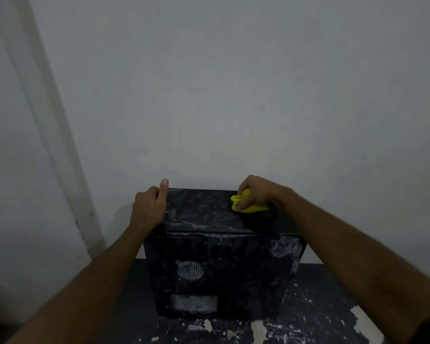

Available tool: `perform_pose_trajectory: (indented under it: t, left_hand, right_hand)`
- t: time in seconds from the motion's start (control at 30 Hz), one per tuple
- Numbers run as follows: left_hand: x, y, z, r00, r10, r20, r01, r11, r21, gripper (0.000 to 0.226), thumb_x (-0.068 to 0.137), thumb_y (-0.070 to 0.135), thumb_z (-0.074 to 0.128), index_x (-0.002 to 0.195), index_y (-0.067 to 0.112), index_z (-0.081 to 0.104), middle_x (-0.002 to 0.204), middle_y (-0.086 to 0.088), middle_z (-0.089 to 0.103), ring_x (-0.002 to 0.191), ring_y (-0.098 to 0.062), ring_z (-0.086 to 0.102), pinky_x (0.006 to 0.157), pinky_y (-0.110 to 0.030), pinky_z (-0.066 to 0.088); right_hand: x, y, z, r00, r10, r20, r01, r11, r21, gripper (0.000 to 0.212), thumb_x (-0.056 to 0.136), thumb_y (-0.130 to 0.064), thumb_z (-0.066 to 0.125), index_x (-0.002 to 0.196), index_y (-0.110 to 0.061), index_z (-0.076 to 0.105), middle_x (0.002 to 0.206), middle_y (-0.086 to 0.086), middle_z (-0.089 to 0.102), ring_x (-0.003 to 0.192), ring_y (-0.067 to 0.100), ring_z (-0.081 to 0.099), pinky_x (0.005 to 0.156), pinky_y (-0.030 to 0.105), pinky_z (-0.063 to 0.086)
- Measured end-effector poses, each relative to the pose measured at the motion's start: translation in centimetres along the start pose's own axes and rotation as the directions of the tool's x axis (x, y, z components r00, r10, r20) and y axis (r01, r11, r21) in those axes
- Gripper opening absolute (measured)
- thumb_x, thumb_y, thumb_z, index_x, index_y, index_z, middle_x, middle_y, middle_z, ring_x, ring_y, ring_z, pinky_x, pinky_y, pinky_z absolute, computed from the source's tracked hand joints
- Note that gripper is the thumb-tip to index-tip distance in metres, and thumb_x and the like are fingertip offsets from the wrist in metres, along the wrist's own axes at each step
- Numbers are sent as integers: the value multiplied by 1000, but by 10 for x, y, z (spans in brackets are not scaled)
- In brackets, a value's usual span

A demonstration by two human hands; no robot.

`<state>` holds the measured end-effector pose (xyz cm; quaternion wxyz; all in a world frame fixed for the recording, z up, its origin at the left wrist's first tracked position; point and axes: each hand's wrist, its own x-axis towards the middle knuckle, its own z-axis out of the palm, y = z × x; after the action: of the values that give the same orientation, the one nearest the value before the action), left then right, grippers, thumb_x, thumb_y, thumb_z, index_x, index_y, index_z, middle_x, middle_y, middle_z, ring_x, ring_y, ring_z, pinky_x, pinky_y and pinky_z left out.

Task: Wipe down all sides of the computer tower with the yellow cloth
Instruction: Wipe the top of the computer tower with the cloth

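Note:
A black computer tower (221, 269) stands on a dark table, streaked with white dust on its top and on the side facing me, which has a round vent grille. My right hand (255, 192) grips a bunched yellow cloth (246, 203) and presses it on the far right part of the tower's top. A dark, cleaner patch lies just below the cloth. My left hand (149, 207) holds the tower's top left edge, fingers curled over the side and thumb pointing up along the far corner.
The table (320, 306) is dark with flaking white patches. A pale wall (233, 95) rises directly behind the tower. A light vertical strip, perhaps a curtain or pipe (47, 120), runs down the left side.

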<state>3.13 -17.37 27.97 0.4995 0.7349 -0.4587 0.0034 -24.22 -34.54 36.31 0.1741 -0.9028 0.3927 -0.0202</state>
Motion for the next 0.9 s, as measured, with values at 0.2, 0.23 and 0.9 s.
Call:
perform_pose_trajectory:
  t: [0.2, 0.23, 0.9]
  left_hand:
    - [-2, 2, 0, 1000, -7, -1, 7, 1000, -6, 74, 102, 67, 32, 58, 8, 41, 59, -15, 56, 57, -28, 55, 57, -34, 42]
    - [-2, 2, -1, 1000, -5, -3, 5, 1000, -3, 74, 102, 67, 32, 59, 8, 41, 59, -15, 56, 57, -29, 56, 57, -34, 41]
    - [-1, 1, -1, 1000, 19, 1, -20, 999, 40, 78, 100, 73, 30, 57, 9, 40, 56, -14, 55, 56, -31, 56, 59, -39, 49]
  right_hand:
    - [-9, -6, 10, 998, -54, 29, 53, 998, 44, 30, 70, -41, 91, 93, -29, 75, 103, -3, 68, 96, 19, 63, 78, 35, 53]
    - [-13, -5, 4, 995, -51, 82, 47, 998, 51, 28, 68, -39, 93, 88, -32, 75, 97, -5, 69, 93, 19, 64, 77, 35, 54]
    - [-47, -16, 4, 990, 22, 141, -27, 999, 37, 37, 71, -42, 92, 100, -30, 72, 116, -3, 67, 104, 21, 61, 79, 33, 47]
